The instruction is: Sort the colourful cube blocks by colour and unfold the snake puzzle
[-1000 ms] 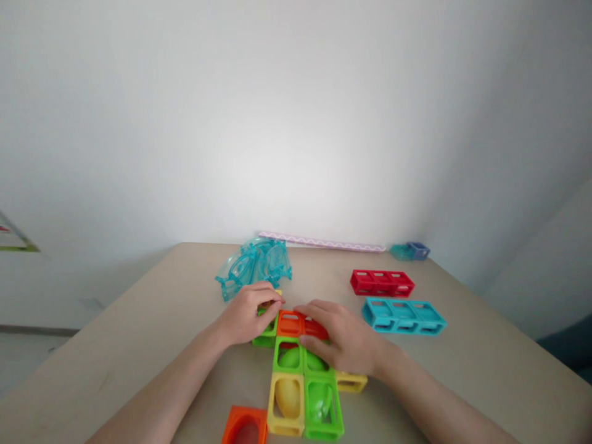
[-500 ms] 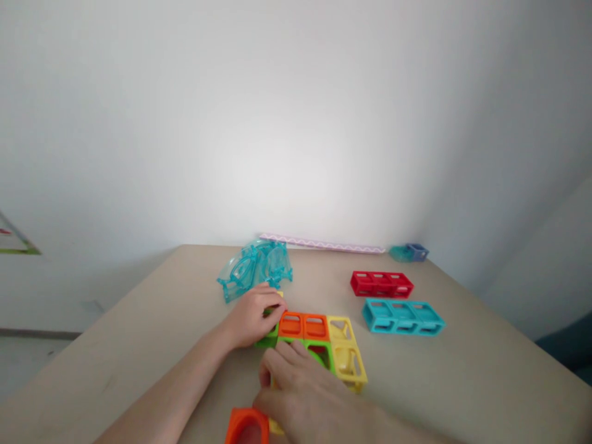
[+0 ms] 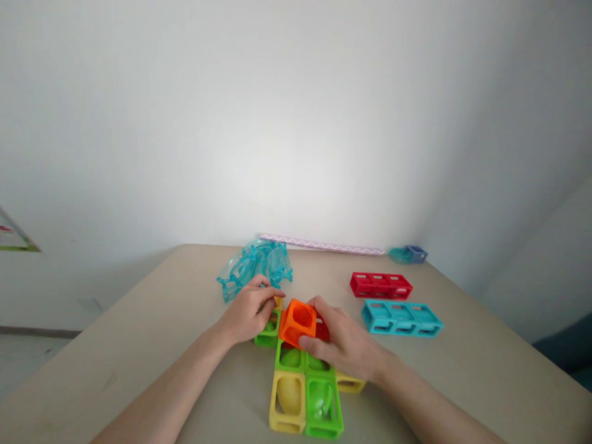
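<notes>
A flat cluster of coloured hollow blocks (image 3: 305,394) lies near the table's front: green, yellow and orange cubes joined side by side. My right hand (image 3: 345,342) grips a single orange cube block (image 3: 298,322) between thumb and fingers and holds it tilted above the cluster's far end. My left hand (image 3: 250,311) is closed on the green block (image 3: 267,333) at the cluster's far left corner, with a small yellow piece (image 3: 278,302) by the fingertips.
Clear teal curved track pieces (image 3: 254,268) are heaped behind my left hand. To the right lie a red three-cell block (image 3: 382,285) and a cyan three-cell block (image 3: 401,317). A pink strip (image 3: 324,244) and small blue pieces (image 3: 409,253) rest along the wall. The beige table (image 3: 139,333) spreads left.
My right hand went down to the loose orange cube at the front edge, took it, and brought it up over the cluster's far end. My left hand stayed on the green block.
</notes>
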